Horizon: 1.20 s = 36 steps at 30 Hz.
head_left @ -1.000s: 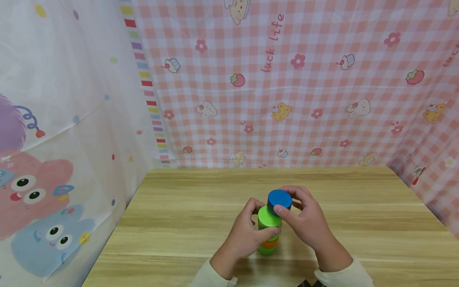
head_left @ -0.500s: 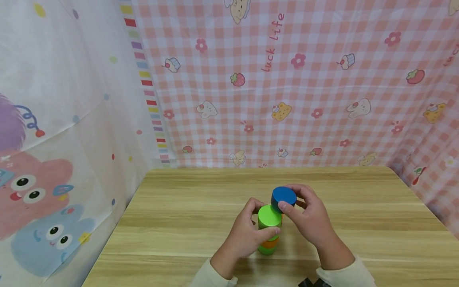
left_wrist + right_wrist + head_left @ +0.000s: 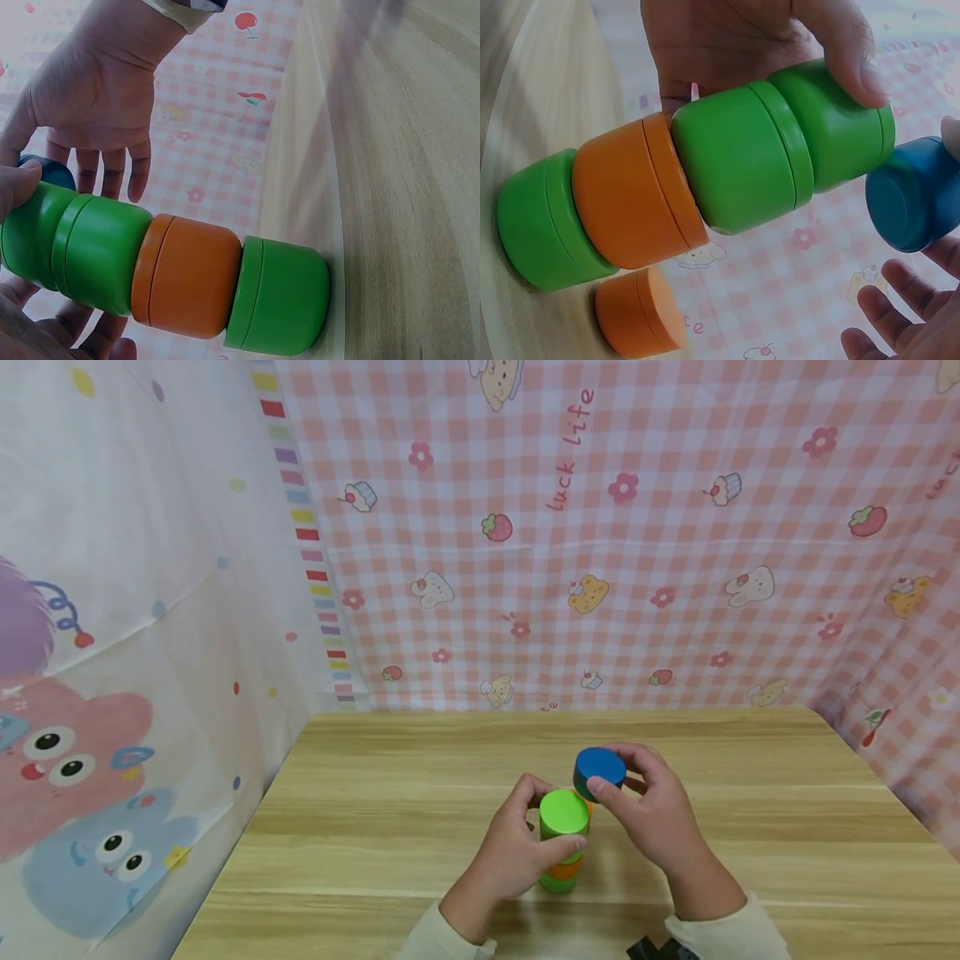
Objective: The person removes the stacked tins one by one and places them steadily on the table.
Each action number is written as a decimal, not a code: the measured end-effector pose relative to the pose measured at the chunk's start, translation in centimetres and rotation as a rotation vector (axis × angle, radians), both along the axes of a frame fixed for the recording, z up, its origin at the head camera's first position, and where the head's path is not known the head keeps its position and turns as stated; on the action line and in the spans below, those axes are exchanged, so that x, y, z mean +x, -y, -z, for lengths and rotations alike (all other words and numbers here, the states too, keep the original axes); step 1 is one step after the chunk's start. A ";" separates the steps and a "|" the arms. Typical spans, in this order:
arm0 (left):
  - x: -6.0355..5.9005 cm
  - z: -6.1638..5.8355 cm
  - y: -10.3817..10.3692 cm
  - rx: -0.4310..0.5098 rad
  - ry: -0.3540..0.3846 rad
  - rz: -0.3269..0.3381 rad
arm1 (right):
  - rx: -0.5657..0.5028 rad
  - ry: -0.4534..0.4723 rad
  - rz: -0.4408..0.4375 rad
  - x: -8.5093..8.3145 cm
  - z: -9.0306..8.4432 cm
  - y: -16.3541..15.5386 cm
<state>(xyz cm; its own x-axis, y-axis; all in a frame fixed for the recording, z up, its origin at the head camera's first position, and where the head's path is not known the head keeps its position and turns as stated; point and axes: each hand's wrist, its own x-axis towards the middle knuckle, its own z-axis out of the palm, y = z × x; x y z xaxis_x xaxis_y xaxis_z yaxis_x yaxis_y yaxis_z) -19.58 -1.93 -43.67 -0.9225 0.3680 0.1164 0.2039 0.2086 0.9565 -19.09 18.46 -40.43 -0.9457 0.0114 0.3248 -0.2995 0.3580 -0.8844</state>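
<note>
Several lidded round jars stand in a column on the wooden table: a bottom green jar [image 3: 279, 296], an orange jar [image 3: 187, 276], a second green jar [image 3: 105, 251] and a top green jar [image 3: 564, 812]. With thumb and fingers round its upper part, my left hand [image 3: 504, 853] grips the top green jar. My right hand [image 3: 654, 818] pinches a blue jar [image 3: 600, 770] between thumb and fingers, just right of and above the column's top. In the right wrist view the blue jar [image 3: 911, 195] is tilted, close beside the top green jar [image 3: 840, 131].
Another orange jar [image 3: 639, 313] stands on the table [image 3: 360, 827] behind the column, mostly hidden in the head view. Patterned cloth [image 3: 465, 560] hangs behind and at both sides of the table. A black object [image 3: 660, 948] shows at the lower edge by the right sleeve.
My right hand has carried the blue jar to the right and slightly away, off the top green jar it overlapped. The left hand and the column have stayed in place.
</note>
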 end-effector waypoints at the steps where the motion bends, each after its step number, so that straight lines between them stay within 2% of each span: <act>1: 0.0 0.0 0.0 0.000 -0.001 0.000 | 0.002 0.000 0.001 0.0 0.0 -0.1; 18: 0.1 -0.1 0.0 0.003 0.027 0.000 | -0.005 0.035 0.031 -1.2 1.0 -0.8; 36: 0.1 0.0 0.0 0.017 -0.005 -0.010 | 0.016 0.060 0.057 -2.1 2.3 -1.7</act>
